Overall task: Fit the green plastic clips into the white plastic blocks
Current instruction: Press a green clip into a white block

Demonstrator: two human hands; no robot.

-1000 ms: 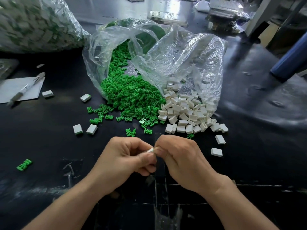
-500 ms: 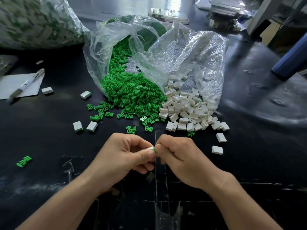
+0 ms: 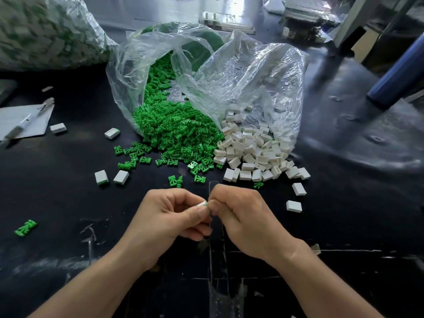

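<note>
A white block (image 3: 201,204) is pinched by curled fingers (image 3: 196,213) of the left hand (image 3: 169,218) and its green clip (image 3: 207,203) by those of the right hand (image 3: 244,216), near the clip heap (image 3: 176,131).

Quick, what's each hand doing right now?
Left hand: closed, pinching a white block.
Right hand: closed, pinching the green clip at that block's end.

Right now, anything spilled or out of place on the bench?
Yes: green clips and white blocks lie spilled out of the open clear plastic bags onto the black table. One clip lies alone far left, away from the pile; a few blocks are scattered left too. Nothing looks broken.
</note>
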